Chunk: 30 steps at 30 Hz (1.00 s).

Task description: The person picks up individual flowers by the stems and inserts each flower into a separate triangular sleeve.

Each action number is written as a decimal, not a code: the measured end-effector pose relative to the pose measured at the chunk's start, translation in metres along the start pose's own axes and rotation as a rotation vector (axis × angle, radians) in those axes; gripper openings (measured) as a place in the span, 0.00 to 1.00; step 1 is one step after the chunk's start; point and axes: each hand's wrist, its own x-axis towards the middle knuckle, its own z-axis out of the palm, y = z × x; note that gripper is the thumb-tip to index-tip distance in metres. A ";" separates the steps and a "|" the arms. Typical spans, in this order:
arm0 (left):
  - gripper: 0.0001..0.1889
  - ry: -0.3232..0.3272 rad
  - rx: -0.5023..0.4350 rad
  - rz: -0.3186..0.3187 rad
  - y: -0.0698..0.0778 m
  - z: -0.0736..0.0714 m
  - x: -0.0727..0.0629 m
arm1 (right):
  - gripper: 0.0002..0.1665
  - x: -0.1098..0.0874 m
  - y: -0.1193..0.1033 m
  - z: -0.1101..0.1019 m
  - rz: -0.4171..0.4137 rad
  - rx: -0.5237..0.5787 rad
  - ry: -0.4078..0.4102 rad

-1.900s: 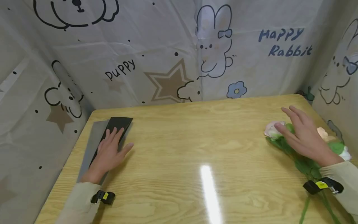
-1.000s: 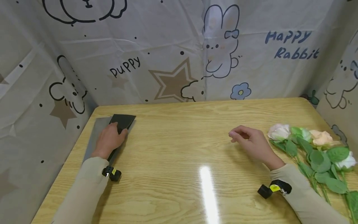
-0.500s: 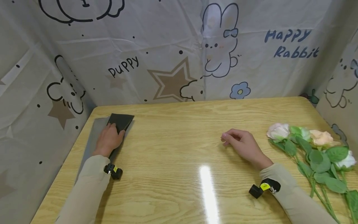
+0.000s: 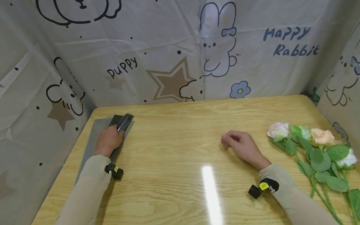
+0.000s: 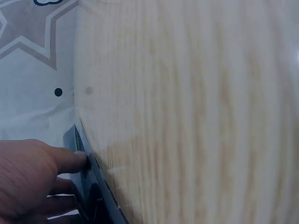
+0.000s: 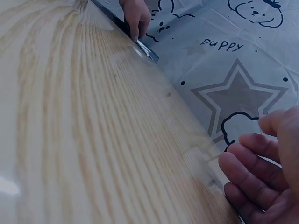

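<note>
Pale cloth backdrop (image 4: pixel 157 37) — black word "puppy" (image 4: pixel 122 67), slanting upward to right. Same word readable in right wrist view, above printed star (image 6: pixel 240 95). Farther right on cloth, beside drawn rabbit (image 4: pixel 217 59) — "Happy Rabbit" (image 4: pixel 292 42) in blue, two lines, "Happy" over "Rabbit". Yellow labels (image 4: pixel 263 186) on black wrist devices (image 4: pixel 255 191): marks too small to read.
</note>
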 end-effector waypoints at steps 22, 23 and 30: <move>0.26 0.210 -0.023 0.118 0.025 -0.007 -0.016 | 0.21 0.002 -0.001 -0.002 0.004 0.023 0.013; 0.26 0.207 -0.030 0.122 0.027 -0.008 -0.017 | 0.22 0.002 -0.001 -0.002 0.007 0.022 0.011; 0.28 0.216 -0.036 0.192 0.042 -0.007 -0.029 | 0.22 0.000 0.001 0.000 0.014 0.012 0.006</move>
